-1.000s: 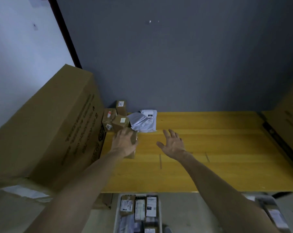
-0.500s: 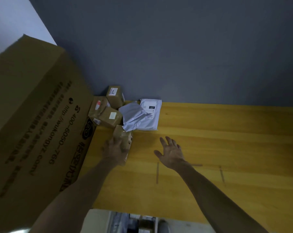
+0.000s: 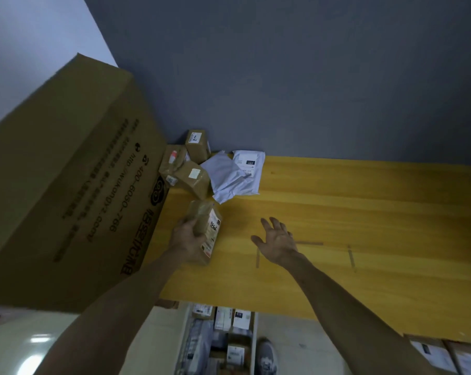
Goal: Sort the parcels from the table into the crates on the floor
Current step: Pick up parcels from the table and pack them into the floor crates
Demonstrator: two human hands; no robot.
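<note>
Brown taped cardboard parcel [image 3: 205,220], probably light and stiff, clasped across its side faces by left hand [image 3: 187,240]; right hand [image 3: 279,240] splayed, empty, at its three o'clock.

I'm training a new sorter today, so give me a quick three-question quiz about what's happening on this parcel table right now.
1. True or false: the right hand grips a parcel.
2. The left hand grips: A) a white mailer, B) a brown parcel, C) nothing.
3. Fill in: the white mailers lie to the ___ of the stacked brown boxes.
Key: 1 false, its fingers are spread and empty above the table; 2 B; 3 right.
</note>
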